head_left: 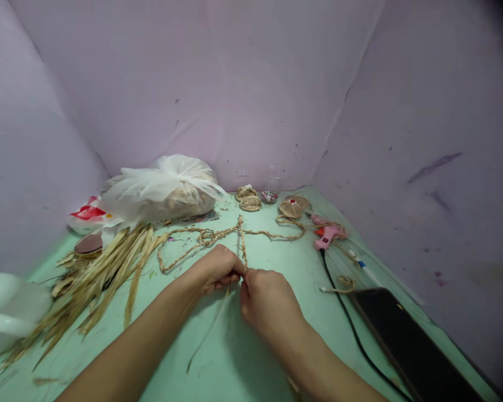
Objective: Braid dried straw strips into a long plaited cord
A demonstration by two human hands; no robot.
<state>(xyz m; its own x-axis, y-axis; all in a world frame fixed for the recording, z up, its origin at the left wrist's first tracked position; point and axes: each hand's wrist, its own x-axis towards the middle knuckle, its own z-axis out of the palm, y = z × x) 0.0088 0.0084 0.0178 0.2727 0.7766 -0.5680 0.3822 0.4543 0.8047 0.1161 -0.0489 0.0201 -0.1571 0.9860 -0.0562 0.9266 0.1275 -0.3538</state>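
Observation:
Both hands meet at the middle of the green table, pinched close together at the near end of a braided straw cord (242,245). My left hand (221,269) grips the cord from the left with its fingers curled. My right hand (268,293) is closed on the same end, its fingertips partly hidden behind the knuckles. A thin loose strand (209,329) hangs down below my left hand. Beyond the hands the cord runs away from me and spreads left and right, with a looped tangle (207,237) on the left.
Dry straw strips (104,273) and a white plastic bag (167,187) lie left, near a white jug (12,312). Right are a pink glue gun (329,234) with a black cable (347,318) and a dark tablet-like slab (411,340). Woven straw discs (291,207) and a bead jar (270,195) stand behind.

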